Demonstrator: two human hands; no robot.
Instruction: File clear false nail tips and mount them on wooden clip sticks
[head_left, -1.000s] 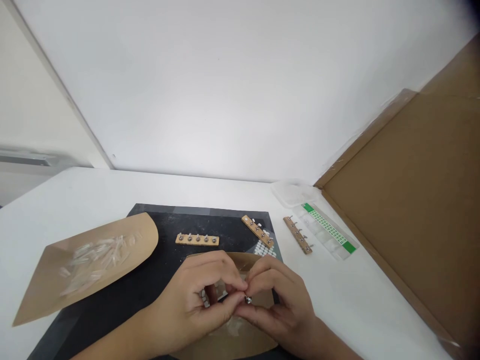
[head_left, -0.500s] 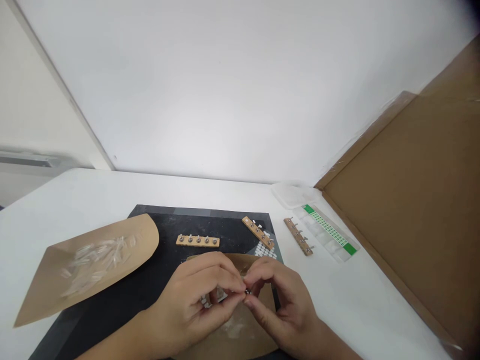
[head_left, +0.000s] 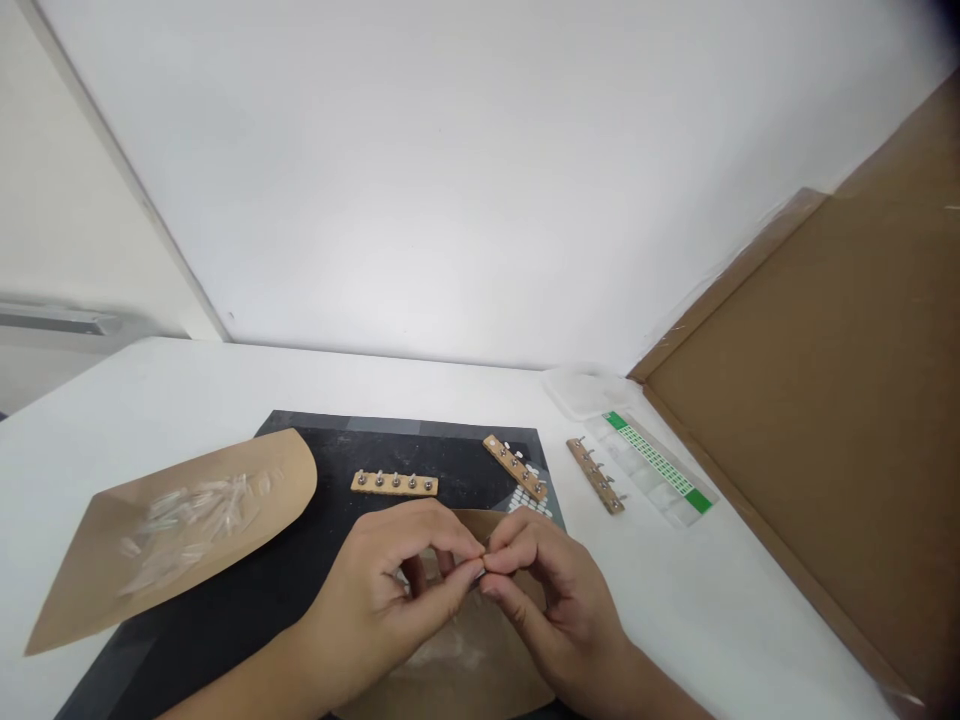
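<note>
My left hand (head_left: pixel 409 590) and my right hand (head_left: pixel 551 590) meet fingertip to fingertip, both pinched. Whatever sits between them is too small and too covered to name. Under them lies a brown paper sheet (head_left: pixel 457 680) with some clear bits on it, partly hidden by my hands. Just beyond my left hand is a small wooden strip (head_left: pixel 394 484) bearing a row of metal studs with pins. A second such strip (head_left: pixel 515 467) lies slantwise beyond my right hand, beside white oval stickers (head_left: pixel 531 502).
On the left, a brown paper sheet (head_left: pixel 292 480) carries several clear plastic tubes (head_left: pixel 199 510). A black mat (head_left: pixel 247 620) covers the table's middle. At right are a third studded strip (head_left: pixel 595 475), a clear compartment box with a green label (head_left: pixel 660 465), and a cardboard panel (head_left: pixel 840 400).
My joined fingertips have shifted slightly left and up. The small dark metal piece that showed between them is now covered by the fingers.
</note>
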